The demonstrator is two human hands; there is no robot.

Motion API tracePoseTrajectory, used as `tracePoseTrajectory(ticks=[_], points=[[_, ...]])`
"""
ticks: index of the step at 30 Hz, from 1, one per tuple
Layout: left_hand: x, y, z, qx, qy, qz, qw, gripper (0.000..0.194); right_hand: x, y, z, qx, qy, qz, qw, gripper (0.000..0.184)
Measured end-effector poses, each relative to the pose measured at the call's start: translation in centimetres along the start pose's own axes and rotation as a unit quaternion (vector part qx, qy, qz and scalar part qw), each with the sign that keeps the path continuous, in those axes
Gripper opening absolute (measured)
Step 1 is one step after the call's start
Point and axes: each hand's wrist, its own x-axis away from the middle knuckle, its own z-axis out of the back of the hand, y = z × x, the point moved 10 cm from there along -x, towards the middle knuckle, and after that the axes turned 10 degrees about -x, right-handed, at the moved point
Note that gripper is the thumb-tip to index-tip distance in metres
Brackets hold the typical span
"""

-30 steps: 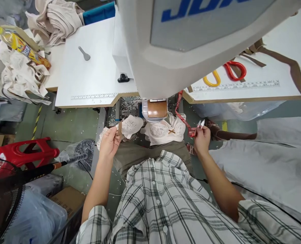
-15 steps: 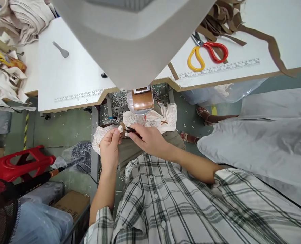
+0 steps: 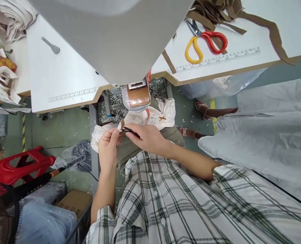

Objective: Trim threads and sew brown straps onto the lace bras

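Right fingers hold dark snips near a brown strip

"What's at your ten o'clock?"
"On your white table, a grey tool; farther out, folded cloth."
"And at one?"
"You've got scissors, one handle yellow, one red, with a ruler toward two."
"Three?"
"Another person's sandalled feet near you, grey cloth beyond."
"Around eight?"
"A red stool, black mesh below it, and your carton toward seven."
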Motion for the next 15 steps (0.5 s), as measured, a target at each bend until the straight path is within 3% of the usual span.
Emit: tracePoseTrajectory(ticks=[7,11,15], points=[[0.0,-0.5,-0.7,0.002,-0.018,0.013,1.0,0.026,0.0,0.4,0.0,0.026,-0.007,-0.014,1.0,0.03],[-0.2,-1.8,-1.3,0.042,-0.032,0.046,0.998,0.03,0.4,0.3,0.7,-0.074,0.026,0.01,0.997,0.029],[-0.2,-2.1,-1.2,0.046,-0.017,0.033,0.998,0.028,0.4,0.4,2.0,-0.15,0.078,0.015,0.985,0.022]])
